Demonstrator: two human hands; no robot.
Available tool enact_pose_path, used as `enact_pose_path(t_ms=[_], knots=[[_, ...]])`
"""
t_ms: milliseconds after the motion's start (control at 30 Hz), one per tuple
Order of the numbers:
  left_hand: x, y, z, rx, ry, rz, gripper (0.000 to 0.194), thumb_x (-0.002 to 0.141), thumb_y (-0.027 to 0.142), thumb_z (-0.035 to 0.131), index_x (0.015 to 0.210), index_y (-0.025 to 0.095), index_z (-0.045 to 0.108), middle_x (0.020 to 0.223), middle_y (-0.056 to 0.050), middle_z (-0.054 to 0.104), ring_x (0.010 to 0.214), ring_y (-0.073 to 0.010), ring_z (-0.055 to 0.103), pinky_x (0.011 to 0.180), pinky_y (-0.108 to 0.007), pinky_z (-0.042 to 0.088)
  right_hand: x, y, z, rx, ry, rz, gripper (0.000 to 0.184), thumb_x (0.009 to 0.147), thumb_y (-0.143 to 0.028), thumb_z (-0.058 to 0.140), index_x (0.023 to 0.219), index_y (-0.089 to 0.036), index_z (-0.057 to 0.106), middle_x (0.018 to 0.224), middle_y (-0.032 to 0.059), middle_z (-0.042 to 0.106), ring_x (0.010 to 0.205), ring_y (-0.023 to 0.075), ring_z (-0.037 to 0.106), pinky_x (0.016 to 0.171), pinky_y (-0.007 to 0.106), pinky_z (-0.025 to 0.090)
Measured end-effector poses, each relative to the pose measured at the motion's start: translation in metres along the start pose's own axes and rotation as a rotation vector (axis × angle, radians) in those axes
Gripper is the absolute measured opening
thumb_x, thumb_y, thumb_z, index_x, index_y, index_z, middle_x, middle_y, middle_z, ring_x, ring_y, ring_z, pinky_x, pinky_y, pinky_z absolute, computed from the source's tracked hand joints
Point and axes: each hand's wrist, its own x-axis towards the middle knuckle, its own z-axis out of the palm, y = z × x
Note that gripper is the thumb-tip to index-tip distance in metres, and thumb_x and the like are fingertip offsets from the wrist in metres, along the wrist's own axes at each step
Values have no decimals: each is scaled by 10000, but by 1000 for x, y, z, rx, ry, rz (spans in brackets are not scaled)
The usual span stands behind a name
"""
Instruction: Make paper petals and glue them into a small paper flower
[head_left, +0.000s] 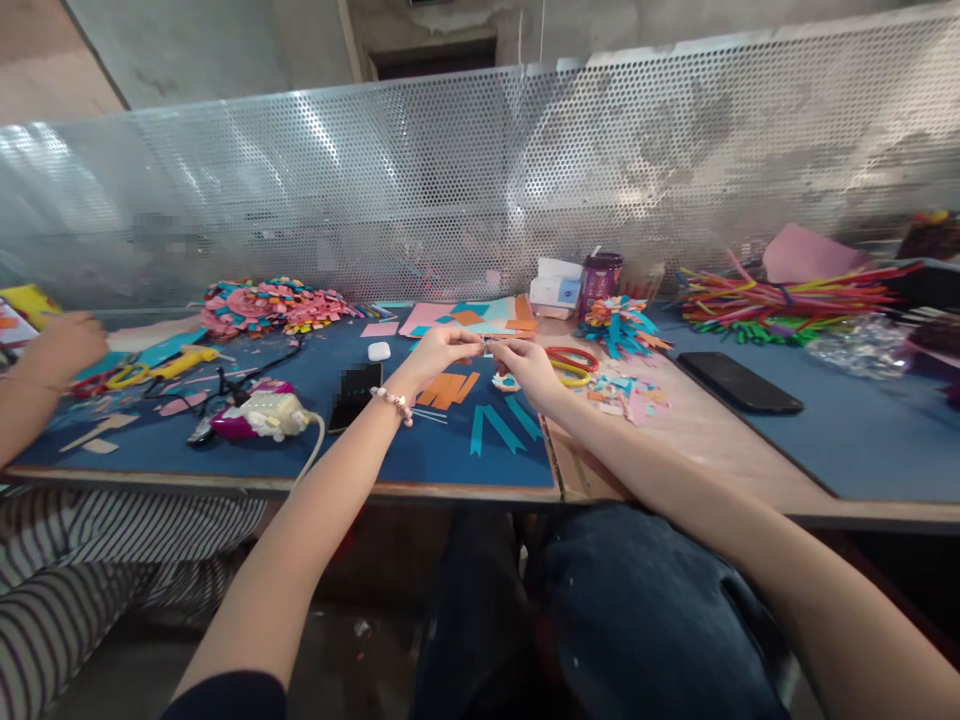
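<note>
My left hand, with a beaded bracelet on its wrist, is raised over the blue mat with its fingertips pinched. Facing it, my right hand is pinched too, and the fingertips almost meet. A tiny pale piece shows between them, too small to name. Below the left hand lie cut orange paper strips and a few thin white sticks. Teal paper strips with notched ends lie nearer me. Under the right hand is a small round pale item, partly hidden.
Red and yellow rings, paper scraps and a teal-orange paper bundle lie right. Phones, a power strip, a yellow glue gun and coloured sheets are around. A co-worker's hand is left.
</note>
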Motion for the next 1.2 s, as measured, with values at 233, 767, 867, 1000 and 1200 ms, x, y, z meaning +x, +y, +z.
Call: enact_pose_path(t_ms=[233, 767, 867, 1000, 1200], knots=[[-1, 1, 2, -10, -1, -7, 261, 725, 335, 689, 871, 118, 696, 923, -91, 662, 866, -159, 602, 789, -309, 481, -1, -1, 0, -11, 5, -8, 339, 747, -484, 616, 663, -156, 595, 557, -30, 487, 527, 91, 433, 518, 229, 355], [1, -2, -1, 22, -8, -11, 269, 752, 333, 661, 921, 126, 690, 943, -93, 677, 866, -157, 612, 802, -317, 490, -1, -2, -2, -165, 26, -66, 367, 759, -520, 587, 701, -159, 622, 579, -11, 522, 535, 112, 461, 522, 240, 371], [1, -2, -1, 44, -13, 1, 264, 752, 337, 660, 910, 128, 690, 921, -84, 676, 845, -149, 604, 796, -313, 491, -1, 0, -3, -191, 25, -87, 360, 775, -504, 575, 700, -154, 620, 572, -12, 515, 527, 112, 459, 515, 242, 362], [2, -5, -1, 53, -15, 8, 269, 758, 342, 654, 916, 127, 686, 923, -83, 676, 833, -144, 606, 792, -315, 491, 1, 2, -4, -208, 19, -88, 367, 782, -506, 569, 735, -150, 644, 571, -10, 524, 529, 116, 467, 514, 243, 363], [10, -13, -12, 96, 22, -22, 276, 754, 360, 656, 905, 131, 689, 896, -97, 689, 838, -162, 634, 751, -312, 493, 1, 1, -5, -181, 4, -59, 381, 787, -517, 567, 793, -153, 680, 582, -11, 510, 532, 119, 466, 516, 246, 383]])
